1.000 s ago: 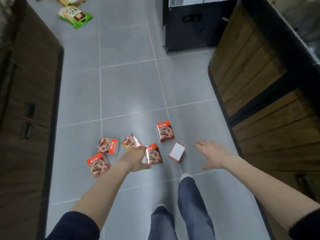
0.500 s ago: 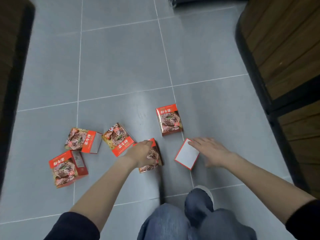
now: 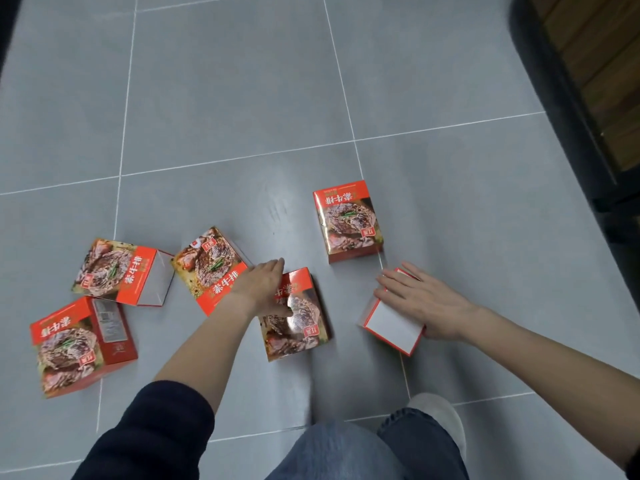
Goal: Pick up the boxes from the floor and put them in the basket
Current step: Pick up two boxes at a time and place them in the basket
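Several red boxes printed with a steak picture lie on the grey tiled floor. My left hand rests over the far corner of the middle box, thumb across its printed face. My right hand grips a box lying with its white side up, fingers spread over its far end. Both boxes still touch the floor. Other boxes lie behind my hands, just left of my left hand, and at the far left. No basket is in view.
A dark-edged wooden cabinet runs along the right side. My jeans-clad knees and a white shoe are at the bottom, close to the two boxes under my hands.
The view has dropped closer to the floor. My hands went from hovering above the boxes down onto the middle box and the white-sided box.
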